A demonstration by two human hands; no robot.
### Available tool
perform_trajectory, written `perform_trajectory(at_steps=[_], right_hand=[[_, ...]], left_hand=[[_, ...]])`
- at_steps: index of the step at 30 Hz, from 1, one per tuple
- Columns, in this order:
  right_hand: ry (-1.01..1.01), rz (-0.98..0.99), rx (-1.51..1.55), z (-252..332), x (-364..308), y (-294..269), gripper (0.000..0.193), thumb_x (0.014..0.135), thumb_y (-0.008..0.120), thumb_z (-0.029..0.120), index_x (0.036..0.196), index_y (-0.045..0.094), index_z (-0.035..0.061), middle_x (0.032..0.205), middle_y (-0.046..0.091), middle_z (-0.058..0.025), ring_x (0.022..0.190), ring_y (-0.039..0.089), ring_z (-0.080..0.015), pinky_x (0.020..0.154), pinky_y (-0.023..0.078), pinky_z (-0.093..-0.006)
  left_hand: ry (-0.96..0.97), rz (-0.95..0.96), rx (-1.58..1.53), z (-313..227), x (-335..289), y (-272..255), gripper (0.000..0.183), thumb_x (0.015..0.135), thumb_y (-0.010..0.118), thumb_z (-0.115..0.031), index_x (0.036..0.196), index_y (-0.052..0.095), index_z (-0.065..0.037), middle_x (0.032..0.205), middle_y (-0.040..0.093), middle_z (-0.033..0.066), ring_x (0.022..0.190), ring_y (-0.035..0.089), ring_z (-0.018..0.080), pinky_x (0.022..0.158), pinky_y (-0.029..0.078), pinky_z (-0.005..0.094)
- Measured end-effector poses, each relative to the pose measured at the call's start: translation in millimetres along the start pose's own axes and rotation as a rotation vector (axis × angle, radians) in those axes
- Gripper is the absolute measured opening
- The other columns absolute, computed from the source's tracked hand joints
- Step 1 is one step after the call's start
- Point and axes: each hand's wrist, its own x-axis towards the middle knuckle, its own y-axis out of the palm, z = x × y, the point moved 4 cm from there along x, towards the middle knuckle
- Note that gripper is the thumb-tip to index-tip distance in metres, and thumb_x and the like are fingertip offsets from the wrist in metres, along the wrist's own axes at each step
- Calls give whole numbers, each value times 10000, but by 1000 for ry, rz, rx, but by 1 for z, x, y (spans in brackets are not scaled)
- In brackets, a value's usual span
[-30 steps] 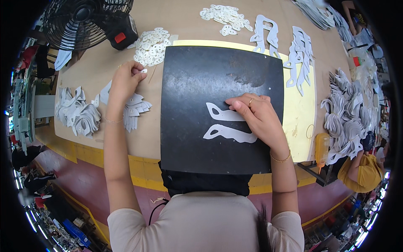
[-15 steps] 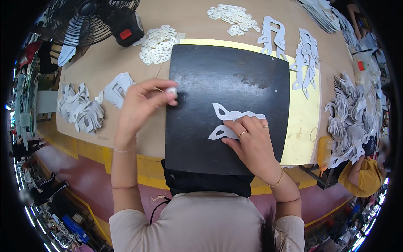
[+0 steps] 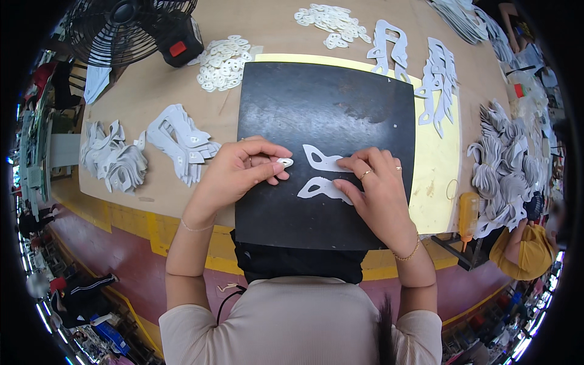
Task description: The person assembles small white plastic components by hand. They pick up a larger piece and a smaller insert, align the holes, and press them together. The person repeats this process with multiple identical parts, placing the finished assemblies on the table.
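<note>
Pinched between the thumb and fingertips of my left hand (image 3: 240, 170) is a small white oval piece with a hole (image 3: 286, 162). That hand hovers over the left part of a black mat (image 3: 328, 103). On the mat lies a white forked cut-out piece (image 3: 320, 162), its two pointed, holed prongs toward the left. My right hand (image 3: 382, 198) covers the joined end of this cut-out, thumb on the lower prong and fingers on the upper one, holding it down. The oval piece is just left of the prong tips, apart from them.
Small oval pieces (image 3: 222, 64) are heaped beyond the mat, with another heap (image 3: 334, 25) farther back. White cut-outs lie in a stack (image 3: 176, 143) and a pile (image 3: 115, 158) at left. Yellow paper (image 3: 435, 201), grey-white bundles (image 3: 505, 164) and an orange bottle (image 3: 468, 216) are at right; a fan (image 3: 125, 24) stands far left.
My left hand has moved right and nearer, bringing the small oval piece over the mat beside the cut-out. My right hand has shifted slightly right, showing more of the lower prong.
</note>
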Motion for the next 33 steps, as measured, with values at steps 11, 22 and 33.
perform_trajectory(at_steps=[11,22,33], right_hand=[[-37,-1,-3,-1,11,4,308,734,796,163,1005,677,79,987,558,-34,892,528,-219,795,361,-360],[30,115,37,9,-3,18,263,733,795,169,954,666,109,944,548,-21,906,526,-209,853,323,-371],[23,281,244,13,-18,2,113,807,734,103,919,717,95,860,604,-7,846,528,-180,850,309,-349]], left_hand=[[-21,-68,52,8,9,10,173,904,656,1,1055,667,84,917,721,151,854,721,179,745,567,230],[-73,-86,199,8,0,16,161,902,679,-47,1036,700,40,757,692,57,632,642,78,551,501,194],[96,-58,373,12,-11,52,146,896,680,-47,1028,706,11,784,647,39,556,580,71,493,432,213]])
